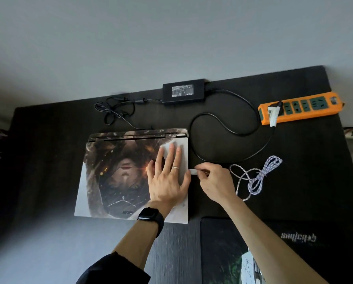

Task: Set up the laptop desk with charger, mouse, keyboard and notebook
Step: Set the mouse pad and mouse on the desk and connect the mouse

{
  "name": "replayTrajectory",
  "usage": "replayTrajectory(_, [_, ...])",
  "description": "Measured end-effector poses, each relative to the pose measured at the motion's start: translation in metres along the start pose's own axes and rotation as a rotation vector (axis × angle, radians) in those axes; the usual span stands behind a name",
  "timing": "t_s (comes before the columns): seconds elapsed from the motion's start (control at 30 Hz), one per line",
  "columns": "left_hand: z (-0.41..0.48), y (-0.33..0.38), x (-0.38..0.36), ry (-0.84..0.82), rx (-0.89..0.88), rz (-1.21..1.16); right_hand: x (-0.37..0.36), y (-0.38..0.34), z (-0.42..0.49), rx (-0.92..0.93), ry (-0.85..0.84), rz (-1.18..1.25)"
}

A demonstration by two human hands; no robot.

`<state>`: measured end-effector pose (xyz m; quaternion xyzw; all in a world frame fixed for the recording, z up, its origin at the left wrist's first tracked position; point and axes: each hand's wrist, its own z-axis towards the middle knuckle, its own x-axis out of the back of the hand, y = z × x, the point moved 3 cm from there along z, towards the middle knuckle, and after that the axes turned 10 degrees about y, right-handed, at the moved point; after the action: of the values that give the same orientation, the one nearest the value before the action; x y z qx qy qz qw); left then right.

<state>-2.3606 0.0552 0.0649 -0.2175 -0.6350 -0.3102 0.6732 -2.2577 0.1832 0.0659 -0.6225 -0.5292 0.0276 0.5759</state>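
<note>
A closed laptop [114, 177] with a printed skin on its lid lies on the black desk [48, 140]. My left hand [167, 177] rests flat on the lid's right part, fingers straight. My right hand [214, 181] pinches a small white plug [193, 172] right at the laptop's right edge. From that hand a white braided cable [255, 177] trails in a loose bundle to the right. The black charger brick [183, 92] lies at the desk's back edge, its cord running into the orange power strip [300, 108].
The charger's thin lead [114, 113] is coiled behind the laptop at the left. A thick black cord [228, 128] loops between laptop and power strip. A dark mouse mat [294, 238] covers the near right of the desk. The wall rises directly behind.
</note>
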Motion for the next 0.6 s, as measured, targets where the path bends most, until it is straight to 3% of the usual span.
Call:
replayTrajectory(0.27, [0.0, -0.002, -0.004, 0.043, -0.014, 0.017, -0.003, 0.0, 0.0, 0.0, 0.036, 0.024])
replayTrajectory(0.47, [-0.002, -0.005, -0.005, 0.067, -0.042, 0.057, -0.005, -0.008, -0.027, 0.185, 0.152, -0.029])
replayTrajectory(0.6, [-0.001, 0.0, -0.003, 0.103, -0.15, 0.05, 0.022, 0.01, -0.07, 0.172, 0.265, -0.047])
